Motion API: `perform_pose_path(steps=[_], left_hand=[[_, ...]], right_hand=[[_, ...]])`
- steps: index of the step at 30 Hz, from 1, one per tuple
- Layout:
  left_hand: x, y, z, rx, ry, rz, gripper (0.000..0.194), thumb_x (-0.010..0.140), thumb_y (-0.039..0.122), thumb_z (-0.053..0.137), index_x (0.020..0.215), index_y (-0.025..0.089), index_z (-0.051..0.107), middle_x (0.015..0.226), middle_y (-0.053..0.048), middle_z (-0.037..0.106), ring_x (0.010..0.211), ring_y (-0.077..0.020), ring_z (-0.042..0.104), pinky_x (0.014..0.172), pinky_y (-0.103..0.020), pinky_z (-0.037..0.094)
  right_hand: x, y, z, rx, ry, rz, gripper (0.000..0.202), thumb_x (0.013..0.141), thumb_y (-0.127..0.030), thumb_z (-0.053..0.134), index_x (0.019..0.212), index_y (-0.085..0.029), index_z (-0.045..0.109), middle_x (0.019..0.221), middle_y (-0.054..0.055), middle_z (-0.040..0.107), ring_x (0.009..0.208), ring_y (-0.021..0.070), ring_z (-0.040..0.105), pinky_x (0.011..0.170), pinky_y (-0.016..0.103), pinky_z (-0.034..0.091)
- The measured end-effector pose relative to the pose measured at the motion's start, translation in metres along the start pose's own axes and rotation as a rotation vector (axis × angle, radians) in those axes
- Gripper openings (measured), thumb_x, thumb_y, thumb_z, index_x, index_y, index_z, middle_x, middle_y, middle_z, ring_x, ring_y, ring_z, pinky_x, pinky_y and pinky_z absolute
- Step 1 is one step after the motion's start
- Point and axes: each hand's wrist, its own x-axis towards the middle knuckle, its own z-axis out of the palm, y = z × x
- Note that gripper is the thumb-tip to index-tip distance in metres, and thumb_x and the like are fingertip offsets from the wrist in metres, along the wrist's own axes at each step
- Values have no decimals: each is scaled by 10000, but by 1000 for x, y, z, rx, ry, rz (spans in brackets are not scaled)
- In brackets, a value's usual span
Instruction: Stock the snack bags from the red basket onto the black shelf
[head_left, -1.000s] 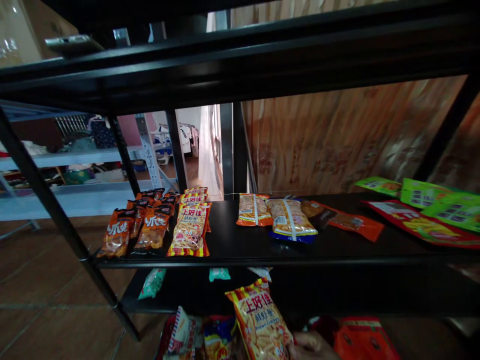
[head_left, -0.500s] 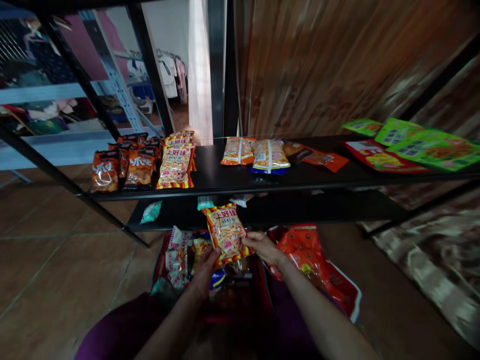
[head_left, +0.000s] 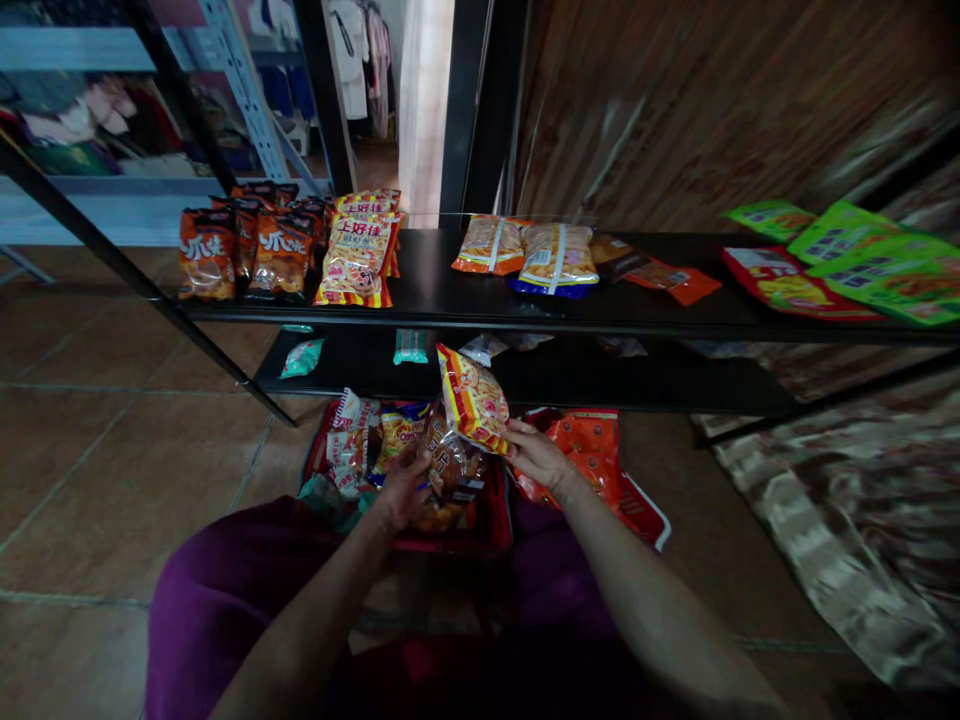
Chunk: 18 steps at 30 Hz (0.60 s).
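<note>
A yellow and red snack bag (head_left: 472,398) is tilted above the red basket (head_left: 501,510), its lower right corner gripped by my right hand (head_left: 534,455). My left hand (head_left: 405,484) is closed at the left edge of a brown clear-fronted bag (head_left: 451,460), which lies over the basket. Whether its fingers pinch that bag is hard to tell. White and red packets (head_left: 349,448) and a yellow and blue bag (head_left: 399,436) are in the basket, left of the brown bag. Orange-red bags (head_left: 592,450) lie at the right.
A black upper shelf (head_left: 427,275) bears orange-black bags (head_left: 279,255), yellow-red bags (head_left: 358,255), two taped bags (head_left: 556,255) and green packets (head_left: 892,265). On the lower shelf (head_left: 555,375) are small teal packets (head_left: 302,358). A patterned cloth (head_left: 832,530) hangs at the right.
The yellow and red bag has left my left hand and turned in my right hand. My left hand has moved to the brown bag, now showing in the basket. The view has tilted downward.
</note>
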Motion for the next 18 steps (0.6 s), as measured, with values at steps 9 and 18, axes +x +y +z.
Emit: perform_pose_path(steps=[9, 18], left_hand=[[3, -65, -52, 83, 450, 132, 465, 700, 112, 649, 1125, 175, 472, 710, -8, 635, 617, -127, 619, 589, -251, 500], [21, -76, -36, 239, 511, 281, 456, 649, 76, 675, 1073, 176, 541, 800, -25, 666, 729, -149, 638, 731, -297, 502]], right_hand=[[5, 3, 4, -616, 53, -46, 305, 600, -439, 736, 676, -146, 704, 581, -10, 663, 591, 140, 572, 634, 272, 456], [-1, -21, 18, -356, 51, -237, 282, 589, -464, 748, 640, -191, 699, 643, 5, 691, 683, 154, 619, 783, 295, 467]])
